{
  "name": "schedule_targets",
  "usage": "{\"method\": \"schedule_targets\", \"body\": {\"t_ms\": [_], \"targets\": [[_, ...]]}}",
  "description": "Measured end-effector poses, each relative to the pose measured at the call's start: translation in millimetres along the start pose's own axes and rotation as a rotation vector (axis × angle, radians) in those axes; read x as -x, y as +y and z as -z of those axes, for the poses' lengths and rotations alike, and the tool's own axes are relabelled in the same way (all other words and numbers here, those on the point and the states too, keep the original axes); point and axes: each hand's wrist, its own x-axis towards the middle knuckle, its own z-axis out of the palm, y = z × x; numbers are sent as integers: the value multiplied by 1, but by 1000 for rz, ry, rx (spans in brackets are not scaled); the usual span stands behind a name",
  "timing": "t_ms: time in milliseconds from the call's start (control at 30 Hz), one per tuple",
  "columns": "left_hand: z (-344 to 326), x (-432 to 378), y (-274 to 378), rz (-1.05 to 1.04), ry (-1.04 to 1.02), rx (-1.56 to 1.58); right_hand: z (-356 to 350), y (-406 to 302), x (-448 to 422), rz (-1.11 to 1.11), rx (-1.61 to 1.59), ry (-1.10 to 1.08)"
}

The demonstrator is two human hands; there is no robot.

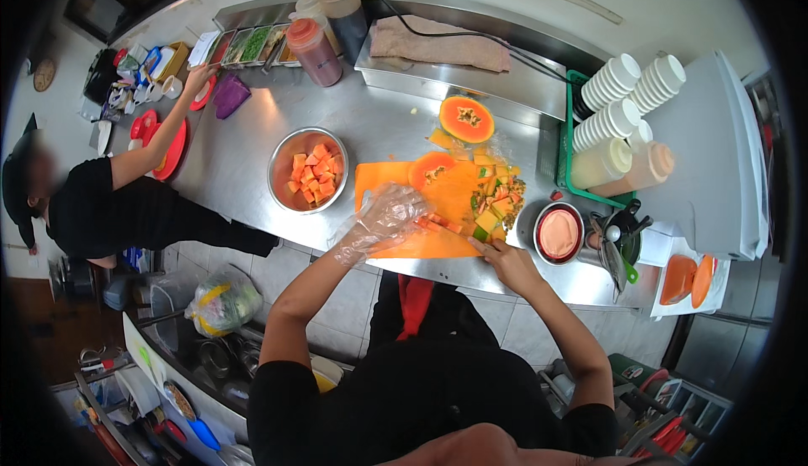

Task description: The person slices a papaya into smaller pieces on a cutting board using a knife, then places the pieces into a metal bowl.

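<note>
My left hand (394, 210), in a clear plastic glove, lies over the orange cutting board (391, 175) with its fingers on papaya pieces (435, 221). My bare right hand (508, 265) is closed round a knife (464, 233), whose blade reaches left to those pieces. Behind them on the board sits a cut papaya section (431, 170) with seeds in it. Peels and seeds (495, 197) are heaped at the board's right side. A halved papaya (466, 119) rests cut face up beyond the board. Left of the board stands a steel bowl (273, 172) holding papaya cubes (314, 173).
At right are a bowl of pink contents (558, 233), a utensil container (593, 254) and a green basket (564, 150) with cups and bottles. Squeeze bottles (314, 52) and a steel ledge (454, 90) line the back. A co-worker (120, 207) reaches across at far left.
</note>
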Motion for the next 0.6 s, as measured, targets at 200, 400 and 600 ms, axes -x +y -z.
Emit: {"method": "schedule_targets", "body": {"t_ms": [200,400,600], "targets": [[-22,7,-7,-84,-2,-29,5,-16,-20,38,13,6],[-5,-11,16,-101,98,116,11,-15,-16,32,50,-5],[-15,-20,5,-150,-179,280,4,-18,-33,119,105,109]]}}
